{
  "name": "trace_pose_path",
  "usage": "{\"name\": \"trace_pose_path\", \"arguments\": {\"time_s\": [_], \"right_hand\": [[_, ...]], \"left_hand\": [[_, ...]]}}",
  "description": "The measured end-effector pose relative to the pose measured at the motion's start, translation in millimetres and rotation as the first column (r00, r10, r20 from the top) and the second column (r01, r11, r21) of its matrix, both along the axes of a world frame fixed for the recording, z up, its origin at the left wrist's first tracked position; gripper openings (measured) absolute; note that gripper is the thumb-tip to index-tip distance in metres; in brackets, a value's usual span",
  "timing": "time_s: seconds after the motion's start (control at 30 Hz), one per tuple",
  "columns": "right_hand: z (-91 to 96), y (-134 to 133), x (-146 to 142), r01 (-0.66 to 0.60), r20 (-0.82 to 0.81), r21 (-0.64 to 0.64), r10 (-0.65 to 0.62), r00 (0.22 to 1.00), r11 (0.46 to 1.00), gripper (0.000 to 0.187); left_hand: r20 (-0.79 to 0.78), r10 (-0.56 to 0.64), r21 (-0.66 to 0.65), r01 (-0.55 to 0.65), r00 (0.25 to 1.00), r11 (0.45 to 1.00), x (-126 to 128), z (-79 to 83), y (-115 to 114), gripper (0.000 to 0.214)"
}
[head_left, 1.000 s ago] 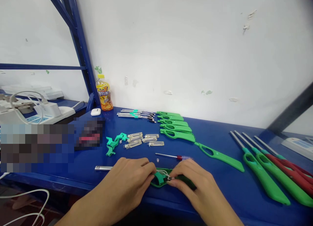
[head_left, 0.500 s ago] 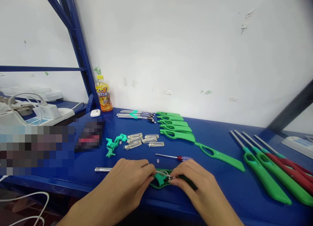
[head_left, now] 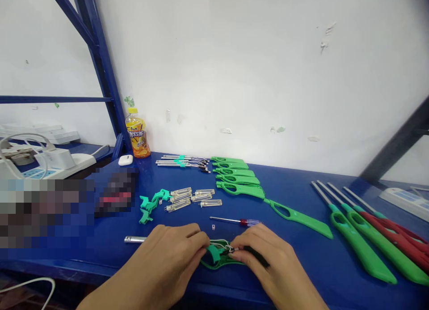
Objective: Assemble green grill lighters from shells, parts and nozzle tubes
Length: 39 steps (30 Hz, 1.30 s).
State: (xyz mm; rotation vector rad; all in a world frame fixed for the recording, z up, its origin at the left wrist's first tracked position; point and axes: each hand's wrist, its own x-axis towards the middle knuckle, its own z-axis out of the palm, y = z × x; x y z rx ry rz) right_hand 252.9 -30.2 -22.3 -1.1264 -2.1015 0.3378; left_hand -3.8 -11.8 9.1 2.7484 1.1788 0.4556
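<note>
Both my hands rest on the blue bench (head_left: 301, 252) at its near edge, working on one green lighter shell (head_left: 219, 261). My left hand (head_left: 170, 252) has its fingers closed on the shell's left end, where a teal trigger piece (head_left: 213, 252) and thin white wires (head_left: 224, 245) sit. My right hand (head_left: 268, 256) pinches the shell's right part, which it mostly hides. A metal tube (head_left: 134, 239) sticks out to the left from under my left hand.
A small red-handled screwdriver (head_left: 234, 221) lies just beyond my hands. Farther back lie teal triggers (head_left: 150, 202), clear small parts (head_left: 191, 196), metal tubes (head_left: 182, 161) and green shell halves (head_left: 234, 176). Finished green and red lighters (head_left: 372, 229) lie at right. An orange drink bottle (head_left: 136, 133) stands by the blue post.
Both hands stay on the green shell with only small finger movements. The camera has tilted slightly, shifting everything a little left and down.
</note>
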Motion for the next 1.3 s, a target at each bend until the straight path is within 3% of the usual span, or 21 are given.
{"name": "trace_pose_path", "arguments": {"time_s": [0.27, 0.67, 1.0, 1.3], "right_hand": [[-0.6, -0.5, 0.8, -0.033, -0.043, 0.03, 0.034, 0.998, 0.999, 0.008], [3.9, 1.4, 0.4, -0.038, -0.064, -0.018, 0.037, 0.997, 0.999, 0.011], [8.5, -1.9, -0.5, -0.032, -0.054, -0.039, 0.029, 0.998, 0.999, 0.015], [11.3, -1.4, -0.9, -0.018, -0.084, -0.098, 0.01, 0.996, 0.995, 0.015]], "left_hand": [[-0.013, 0.005, -0.005, -0.005, 1.0, 1.0, 1.1, 0.5, 1.6, 0.028], [-0.046, 0.033, -0.044, -0.035, 0.998, 0.998, 4.8, -0.7, 2.4, 0.025], [0.05, -0.029, 0.079, 0.025, 0.998, 0.997, 10.1, -4.0, 0.4, 0.029], [0.029, -0.014, 0.087, 0.012, 0.999, 0.996, 8.8, -7.0, 1.9, 0.024]]}}
